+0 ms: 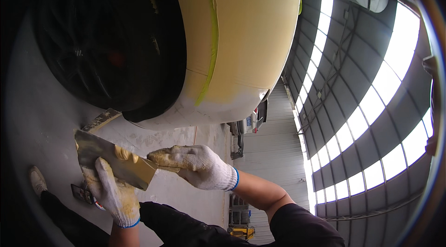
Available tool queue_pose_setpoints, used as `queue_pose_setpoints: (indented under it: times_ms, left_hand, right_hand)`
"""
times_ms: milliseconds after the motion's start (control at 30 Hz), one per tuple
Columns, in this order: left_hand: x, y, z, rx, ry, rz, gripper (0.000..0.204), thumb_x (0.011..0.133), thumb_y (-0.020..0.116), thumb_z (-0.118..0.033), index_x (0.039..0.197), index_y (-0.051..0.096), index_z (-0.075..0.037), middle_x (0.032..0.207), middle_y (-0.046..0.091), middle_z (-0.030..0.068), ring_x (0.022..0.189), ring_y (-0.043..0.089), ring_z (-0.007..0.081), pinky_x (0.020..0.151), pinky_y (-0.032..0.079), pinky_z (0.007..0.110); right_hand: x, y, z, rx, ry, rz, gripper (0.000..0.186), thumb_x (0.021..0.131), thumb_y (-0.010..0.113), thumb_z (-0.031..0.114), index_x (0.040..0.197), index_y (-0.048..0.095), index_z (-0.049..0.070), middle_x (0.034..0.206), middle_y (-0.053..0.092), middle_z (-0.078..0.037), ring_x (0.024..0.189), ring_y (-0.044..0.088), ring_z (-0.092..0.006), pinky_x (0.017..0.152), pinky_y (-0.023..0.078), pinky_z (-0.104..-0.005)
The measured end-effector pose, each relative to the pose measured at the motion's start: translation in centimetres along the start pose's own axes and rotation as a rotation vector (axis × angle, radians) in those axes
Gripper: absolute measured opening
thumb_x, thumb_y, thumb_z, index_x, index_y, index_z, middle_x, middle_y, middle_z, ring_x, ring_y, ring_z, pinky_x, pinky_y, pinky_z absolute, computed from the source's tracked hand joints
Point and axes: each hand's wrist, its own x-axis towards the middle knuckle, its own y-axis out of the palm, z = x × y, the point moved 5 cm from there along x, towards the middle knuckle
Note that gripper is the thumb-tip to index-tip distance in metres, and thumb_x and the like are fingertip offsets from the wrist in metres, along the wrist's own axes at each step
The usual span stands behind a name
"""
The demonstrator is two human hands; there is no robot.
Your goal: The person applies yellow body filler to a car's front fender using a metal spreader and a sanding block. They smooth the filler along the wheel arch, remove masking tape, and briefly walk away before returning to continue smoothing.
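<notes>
My left hand (pixel 114 196), in a stained white work glove with a blue cuff, grips a flat metal plate (pixel 104 151), thumb on its face. Dabs of yellowish putty (pixel 124 154) sit on this plate. My right hand (pixel 197 165), gloved alike, is closed around a putty knife (pixel 168 169), whose blade lies against the plate's right end. Above both hands is a car's body panel (pixel 246 38), coated in yellowish filler that fades to white lower down. A strip of green masking tape (pixel 213 33) runs along it. A smeared, narrow flat piece (pixel 102 120) sticks out behind the plate.
The car's dark wheel (pixel 88 47) is at the upper left. A phone-like object (pixel 81 193) lies on the grey floor (pixel 51 126) near my shoe (pixel 38 178). Another vehicle (pixel 248 124) stands farther back. Yellow equipment (pixel 242 233) is at the bottom, beside the ribbed wall (pixel 274 154).
</notes>
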Motion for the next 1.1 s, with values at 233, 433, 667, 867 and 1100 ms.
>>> queue_pose_setpoints:
  times_ms: [233, 433, 667, 867, 1100]
  left_hand:
    - [-0.1, 2.1, -0.6, 0.041, -0.138, 0.286, 0.055, 0.107, 0.06, -0.022, 0.152, 0.039, 0.0, 0.133, 0.058, 0.0126, 0.118, 0.059, 0.0182, 0.097, 0.053, 0.034]
    - [2.4, 1.8, -3.0, -0.212, -0.096, 0.191, 0.053, 0.106, 0.06, -0.023, 0.15, 0.041, 0.0, 0.128, 0.059, 0.0128, 0.117, 0.059, 0.0189, 0.097, 0.053, 0.035]
    - [4.3, 1.3, -3.6, -0.094, -0.031, 0.044, 0.059, 0.105, 0.064, -0.032, 0.152, 0.043, -0.003, 0.131, 0.058, 0.012, 0.112, 0.062, 0.0194, 0.09, 0.056, 0.032]
    - [4.0, 2.5, -5.3, -0.115, -0.041, 0.036, 0.06, 0.105, 0.063, -0.029, 0.153, 0.04, -0.002, 0.134, 0.057, 0.0125, 0.116, 0.062, 0.0208, 0.094, 0.056, 0.035]
    - [3.8, 2.8, -5.7, -0.183, -0.076, 0.005, 0.063, 0.103, 0.065, -0.028, 0.154, 0.038, -0.001, 0.135, 0.057, 0.0144, 0.119, 0.062, 0.0229, 0.099, 0.057, 0.038]
  right_hand:
    - [0.7, 1.7, -4.4, 0.762, 0.578, -0.032, 0.036, 0.106, 0.054, 0.006, 0.14, 0.053, -0.002, 0.117, 0.07, -0.011, 0.11, 0.066, -0.015, 0.097, 0.055, -0.0312]
    - [3.0, 1.1, 1.3, 0.242, 0.256, 0.335, 0.04, 0.098, 0.067, 0.015, 0.136, 0.057, 0.005, 0.108, 0.068, -0.019, 0.101, 0.068, -0.0337, 0.087, 0.055, -0.0398]
    - [10.5, -20.8, 11.3, -0.852, -0.293, -0.443, 0.03, 0.097, 0.055, -0.008, 0.125, 0.065, -0.001, 0.104, 0.074, -0.018, 0.081, 0.073, -0.0249, 0.07, 0.06, -0.0344]
    - [23.1, -27.6, 19.0, -1.586, -0.472, -0.52, 0.054, 0.092, 0.06, -0.001, 0.141, 0.06, 0.023, 0.113, 0.073, -0.006, 0.096, 0.074, -0.0284, 0.077, 0.063, -0.038]
    - [33.6, -26.6, 20.2, -1.896, -0.449, -0.118, 0.038, 0.088, 0.066, 0.006, 0.123, 0.068, 0.019, 0.11, 0.071, -0.008, 0.103, 0.071, -0.0279, 0.083, 0.06, -0.0395]
